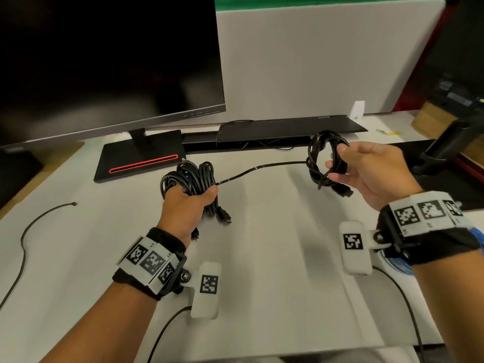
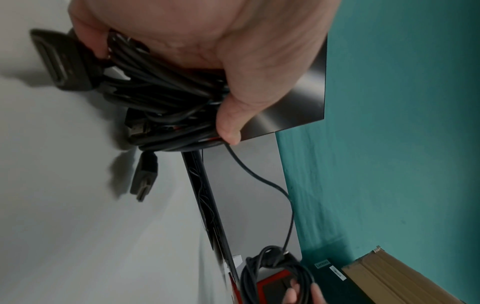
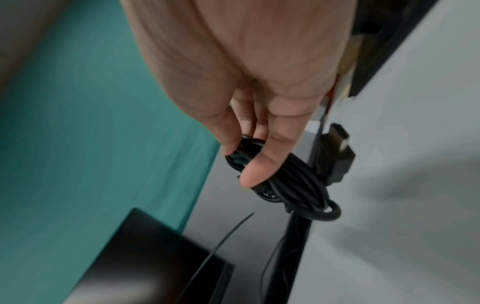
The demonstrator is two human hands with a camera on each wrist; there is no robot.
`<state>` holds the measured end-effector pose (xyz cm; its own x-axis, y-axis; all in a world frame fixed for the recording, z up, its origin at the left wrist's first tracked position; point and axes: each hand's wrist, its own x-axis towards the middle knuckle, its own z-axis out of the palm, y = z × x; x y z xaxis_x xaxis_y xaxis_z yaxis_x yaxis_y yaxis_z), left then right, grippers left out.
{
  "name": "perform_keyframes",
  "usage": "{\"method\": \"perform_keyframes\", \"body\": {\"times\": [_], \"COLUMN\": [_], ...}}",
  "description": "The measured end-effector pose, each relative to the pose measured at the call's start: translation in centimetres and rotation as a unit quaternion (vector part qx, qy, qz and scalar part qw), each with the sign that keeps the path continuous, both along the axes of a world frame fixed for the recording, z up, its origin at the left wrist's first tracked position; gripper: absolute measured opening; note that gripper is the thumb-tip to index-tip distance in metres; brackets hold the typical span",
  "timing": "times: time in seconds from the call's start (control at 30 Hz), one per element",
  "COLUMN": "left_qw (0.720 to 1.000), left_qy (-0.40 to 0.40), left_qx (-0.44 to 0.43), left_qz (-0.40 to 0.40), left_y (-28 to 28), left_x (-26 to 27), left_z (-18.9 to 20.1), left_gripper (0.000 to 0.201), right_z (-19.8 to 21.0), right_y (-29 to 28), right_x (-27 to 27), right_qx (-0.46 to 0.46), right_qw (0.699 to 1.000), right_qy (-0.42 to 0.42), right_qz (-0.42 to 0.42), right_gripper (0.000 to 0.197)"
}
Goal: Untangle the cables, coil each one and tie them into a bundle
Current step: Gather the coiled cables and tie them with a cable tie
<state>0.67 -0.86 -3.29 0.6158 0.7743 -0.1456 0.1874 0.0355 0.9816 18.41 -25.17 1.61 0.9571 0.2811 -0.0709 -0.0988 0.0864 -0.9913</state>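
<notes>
My left hand [image 1: 187,203] grips a thick bundle of coiled black cables [image 1: 190,179] just above the white table [image 1: 275,231]; plugs [image 1: 224,214] hang below it. The left wrist view shows the fingers wrapped round this bundle [image 2: 166,96] with a flat plug [image 2: 145,176] dangling. My right hand [image 1: 366,171] holds a smaller black coil [image 1: 326,159] raised in the air, thumb and fingers through its loop; the right wrist view shows the coil [image 3: 285,181] pinched, a plug [image 3: 337,152] sticking out. One thin black strand [image 1: 262,170] runs between the two coils.
A dark monitor [image 1: 104,61] on a black base with a red stripe [image 1: 142,161] stands at the back left. A black bar [image 1: 288,127] lies along the grey partition. A loose thin cable [image 1: 26,237] curves at the table's left. A black stand [image 1: 445,145] is at right.
</notes>
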Motion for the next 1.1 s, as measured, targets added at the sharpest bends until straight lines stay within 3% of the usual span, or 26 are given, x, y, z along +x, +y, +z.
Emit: {"method": "perform_keyframes", "body": {"times": [0.2,0.5,0.7,0.83,0.97,1.1], "left_qw": [0.999,0.974,0.968,0.963,0.970,0.974], "left_qy": [-0.018,-0.058,-0.063,-0.100,-0.098,-0.094], "left_qx": [-0.009,-0.107,-0.105,-0.083,-0.074,-0.062], "left_qz": [-0.029,-0.191,-0.218,-0.234,-0.210,-0.199], "left_y": [-2.6,-6.1,-7.7,-8.7,-9.1,-9.3], "left_x": [0.4,0.3,0.7,0.9,1.4,1.7], "left_z": [0.4,1.1,0.5,0.2,0.1,-0.2], "left_gripper": [0.021,0.018,0.025,0.026,0.027,0.028], "right_z": [0.0,-2.4,-3.1,-3.8,-4.0,-4.0], "right_y": [2.4,4.6,2.6,1.8,1.1,1.0], "right_x": [-6.6,-10.6,-10.5,-10.5,-10.3,-10.0], "right_qx": [0.008,-0.032,-0.034,-0.026,-0.008,-0.019], "right_qw": [0.998,0.991,0.996,0.996,0.992,0.996], "right_qy": [-0.056,-0.100,-0.058,-0.001,0.008,0.009], "right_qz": [0.029,0.078,0.057,0.086,0.127,0.089], "right_gripper": [0.006,0.015,0.010,0.011,0.013,0.018]}}
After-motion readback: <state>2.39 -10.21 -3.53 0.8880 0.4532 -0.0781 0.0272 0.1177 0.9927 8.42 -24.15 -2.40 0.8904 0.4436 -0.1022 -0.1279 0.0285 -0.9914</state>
